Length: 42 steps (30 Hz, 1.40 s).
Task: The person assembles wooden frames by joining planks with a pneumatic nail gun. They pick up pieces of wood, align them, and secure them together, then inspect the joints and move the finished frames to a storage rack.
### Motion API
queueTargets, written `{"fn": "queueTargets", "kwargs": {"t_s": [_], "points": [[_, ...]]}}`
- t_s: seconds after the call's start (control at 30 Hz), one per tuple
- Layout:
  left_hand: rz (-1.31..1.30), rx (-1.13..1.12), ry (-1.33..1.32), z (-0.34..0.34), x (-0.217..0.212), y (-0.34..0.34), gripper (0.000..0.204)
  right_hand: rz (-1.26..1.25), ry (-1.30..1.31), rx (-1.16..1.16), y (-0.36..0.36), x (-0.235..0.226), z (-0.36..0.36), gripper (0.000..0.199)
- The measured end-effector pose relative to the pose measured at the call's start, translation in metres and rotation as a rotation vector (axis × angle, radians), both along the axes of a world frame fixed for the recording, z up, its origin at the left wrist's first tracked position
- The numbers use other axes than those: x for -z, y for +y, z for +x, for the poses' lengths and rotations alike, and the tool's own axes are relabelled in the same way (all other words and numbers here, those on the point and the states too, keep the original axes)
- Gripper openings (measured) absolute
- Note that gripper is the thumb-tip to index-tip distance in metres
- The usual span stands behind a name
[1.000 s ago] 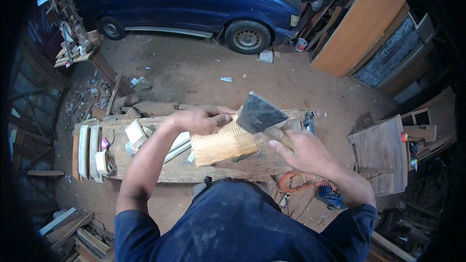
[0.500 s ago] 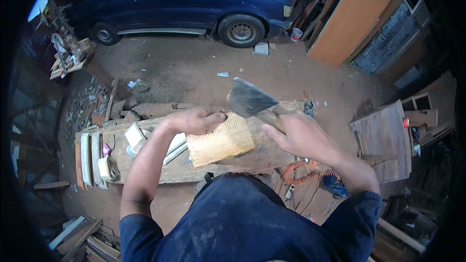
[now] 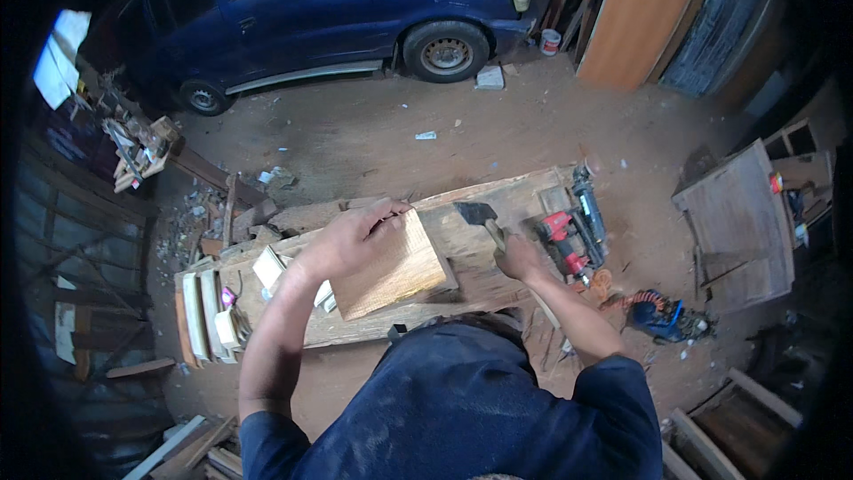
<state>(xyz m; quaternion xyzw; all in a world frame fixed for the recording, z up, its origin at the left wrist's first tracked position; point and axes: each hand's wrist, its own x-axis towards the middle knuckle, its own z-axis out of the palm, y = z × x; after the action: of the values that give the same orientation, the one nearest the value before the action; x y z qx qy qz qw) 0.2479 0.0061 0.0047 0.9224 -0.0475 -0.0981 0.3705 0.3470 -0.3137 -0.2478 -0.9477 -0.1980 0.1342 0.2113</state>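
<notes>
My left hand grips the upper left edge of a wooden board, which is held tilted over the workbench. The board's pale, grained face is turned up. In my right hand, fingers wrapped round the wooden handle, is a hatchet with a broad dark blade. The blade stands to the right of the board, apart from it. Part of the handle shows below my right hand.
Red and black power tools and a grey-blue tool lie at the bench's right end. White-edged wood pieces are at its left. A blue machine sits on the floor at right. A blue van stands beyond.
The hatchet has moved down and right, away from the board's top edge. The board has turned in my left hand, showing more of its face. My view has shifted, revealing the power tools.
</notes>
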Motion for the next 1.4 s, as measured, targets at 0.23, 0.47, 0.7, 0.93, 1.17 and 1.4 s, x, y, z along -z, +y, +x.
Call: {"fn": "queueTargets", "kwargs": {"t_s": [0.23,0.47,0.7,0.93,1.17,1.4], "points": [[-0.165,-0.214,0.051,-0.004,0.017,-0.007,0.035,-0.091,0.102,0.212,-0.031,0.138,-0.004,0.062],[-0.166,-0.352,0.095,-0.005,0.027,-0.006,0.023,-0.179,-0.478,0.254,-0.092,0.176,0.022,0.061],[-0.152,-0.413,0.091,-0.008,0.019,-0.018,0.027,-0.224,-0.28,0.418,-0.134,0.172,0.028,0.086],[0.189,-0.451,0.179,0.025,-0.003,-0.058,0.032,-0.131,-0.041,0.39,-0.173,0.147,0.067,0.079],[0.2,-0.283,0.088,0.017,-0.01,-0.043,0.046,0.454,0.286,0.603,-0.144,0.042,0.097,0.015],[-0.054,0.087,0.137,-0.005,0.001,0.017,0.059,0.895,0.736,0.215,-0.066,-0.177,0.053,0.007]]}}
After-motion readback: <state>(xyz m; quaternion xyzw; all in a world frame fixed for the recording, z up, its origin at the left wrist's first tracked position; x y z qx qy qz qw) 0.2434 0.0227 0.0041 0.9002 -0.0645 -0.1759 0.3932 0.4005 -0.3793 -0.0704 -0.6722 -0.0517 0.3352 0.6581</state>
